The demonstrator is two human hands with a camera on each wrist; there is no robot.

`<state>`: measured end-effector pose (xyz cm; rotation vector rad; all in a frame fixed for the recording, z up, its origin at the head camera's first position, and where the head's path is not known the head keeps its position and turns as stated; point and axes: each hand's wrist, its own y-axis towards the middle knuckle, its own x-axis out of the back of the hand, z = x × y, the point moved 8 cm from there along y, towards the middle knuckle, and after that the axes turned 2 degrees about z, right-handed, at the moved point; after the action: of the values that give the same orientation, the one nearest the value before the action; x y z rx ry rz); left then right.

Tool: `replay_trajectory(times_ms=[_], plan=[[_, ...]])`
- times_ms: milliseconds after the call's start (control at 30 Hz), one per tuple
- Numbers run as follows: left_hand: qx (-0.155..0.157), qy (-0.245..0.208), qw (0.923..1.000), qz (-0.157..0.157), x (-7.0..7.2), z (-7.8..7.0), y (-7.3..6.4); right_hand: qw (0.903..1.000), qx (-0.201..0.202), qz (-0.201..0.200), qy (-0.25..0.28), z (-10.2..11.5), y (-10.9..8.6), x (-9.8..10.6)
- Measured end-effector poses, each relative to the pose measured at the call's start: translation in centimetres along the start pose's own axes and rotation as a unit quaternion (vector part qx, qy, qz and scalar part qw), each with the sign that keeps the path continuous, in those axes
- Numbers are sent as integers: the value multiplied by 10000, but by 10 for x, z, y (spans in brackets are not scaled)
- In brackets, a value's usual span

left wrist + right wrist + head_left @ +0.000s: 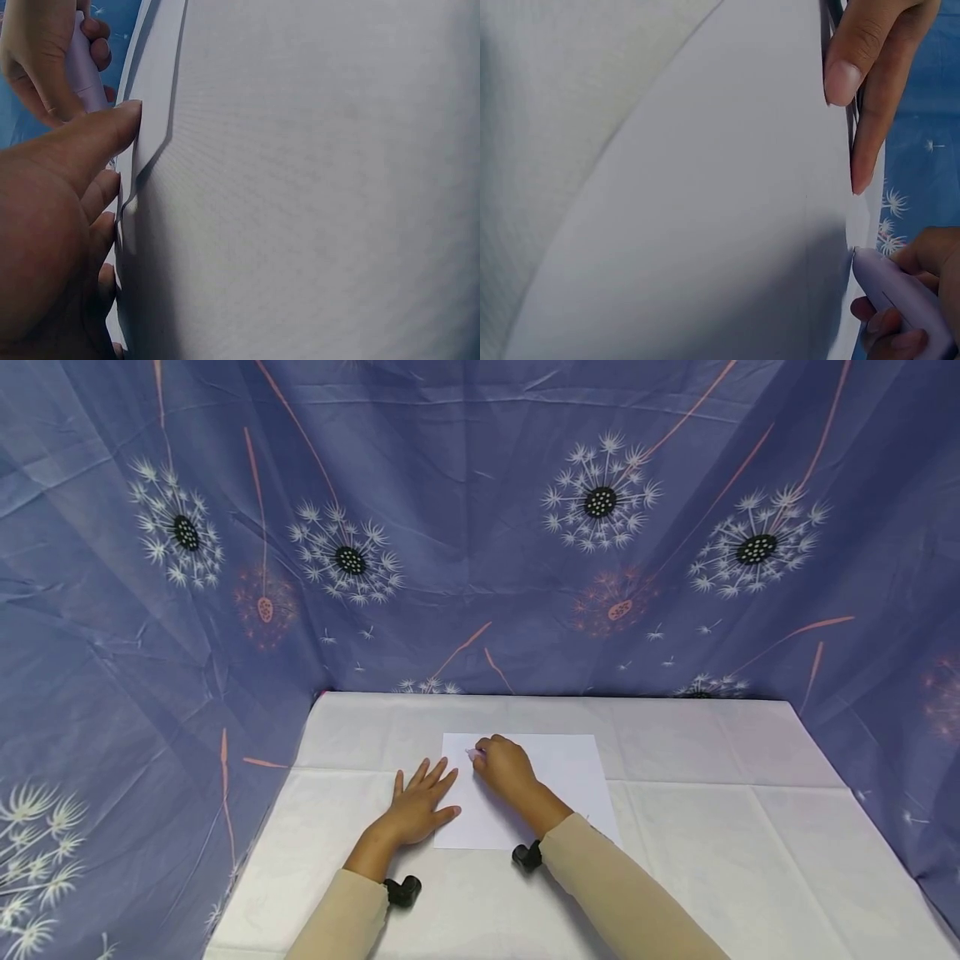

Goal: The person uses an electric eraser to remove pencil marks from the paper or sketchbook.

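Note:
A white sheet of paper (558, 777) lies on the cloth-covered table. My left hand (420, 806) rests at the paper's left edge, its fingers spread and straight and its thumb over the edge. In my right hand (508, 767) I grip a light purple, pen-shaped tool (904, 296) near the paper's upper left. Its tapered nose ends in a small dark tip right at the paper's surface in the right wrist view. The left wrist view shows the tool's smooth barrel (82, 71) between the right hand's fingers; the tip is hidden there.
A white cloth (697, 835) with fold creases covers the table. Behind and on both sides hangs a blue curtain (465, 543) with a dandelion pattern. Black wrist cameras sit on both wrists, at the left cuff (348, 910) and the right cuff (573, 852).

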<state>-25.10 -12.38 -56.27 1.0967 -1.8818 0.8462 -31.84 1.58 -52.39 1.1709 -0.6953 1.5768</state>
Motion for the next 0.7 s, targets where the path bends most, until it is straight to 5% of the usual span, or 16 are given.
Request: replay_trajectory(times_ms=[267, 700], plan=[[48, 10, 10000, 18, -1, 1, 1, 9992, 389, 42, 93, 6, -1, 0], [45, 21, 10000, 2, -1, 1, 2, 9996, 112, -196, 155, -3, 1, 6]])
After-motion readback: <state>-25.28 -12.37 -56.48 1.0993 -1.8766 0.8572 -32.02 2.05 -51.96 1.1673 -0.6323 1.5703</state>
